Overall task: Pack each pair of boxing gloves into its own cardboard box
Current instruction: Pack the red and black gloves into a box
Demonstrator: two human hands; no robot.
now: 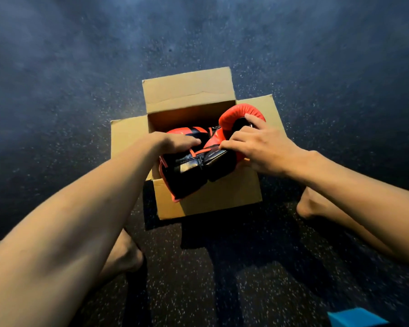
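Floor: dark rubber matting with pale speckles (80,90) fills the view; the person's bare legs and feet rest on it to either side.
Box: open brown cardboard box (210,201) sits on the floor between the feet, with all four flaps folded outward.
First glove: flat red-and-black leather boxing glove (184,178) lies in the left half of the box. Its long axis runs near to far, and its black cuff end sticks out over the near wall.
Second glove: raised red-and-black leather boxing glove (239,113) lies just beside the first, touching it. It is tilted, with the cuff low near the middle and the red padded end high above the rim at the far right corner.
Left hand: left hand (175,141) rests palm down on the flat glove with its fingers laid out fairly straight, curled round nothing.
Right hand: right hand (257,143) grips the raised glove, with fingers curled over its upper side.
Key relation: the raised end lies directly under the right hand, which is the nearer one. Bare box wall shows on the far side, so the move probably calls for pushing down and away along that glove's axis.
Task state: both gloves are partly in, neither fully seated, judging by the overhanging cuff.
Small item: bright blue flat object (354,317) at the bottom right edge, kind unclear.
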